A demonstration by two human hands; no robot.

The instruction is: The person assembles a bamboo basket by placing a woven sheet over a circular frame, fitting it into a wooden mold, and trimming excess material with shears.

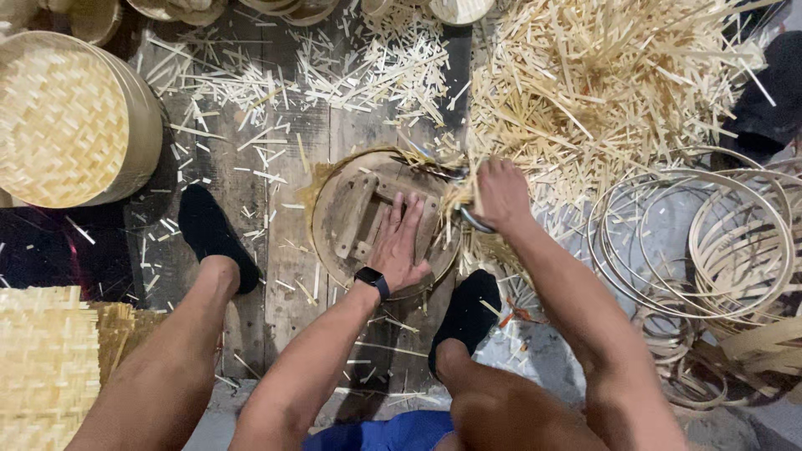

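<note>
A round wooden form (351, 219) with crossed slats lies on the floor between my feet, with a woven bamboo edge showing around its rim. My left hand (401, 246) presses flat on top of it, fingers spread; a black watch sits on that wrist. My right hand (501, 194) is closed around the handles of metal shears (447, 174) at the form's right rim, the blades pointing left along the far edge. Bamboo strip ends stick out beside the shears.
A heap of cut bamboo strips (601, 75) fills the upper right. Several bamboo hoops (702, 242) lie at right. A round woven basket (71, 117) stands upper left, woven mats (42, 359) lower left. My black shoes (213, 234) flank the form.
</note>
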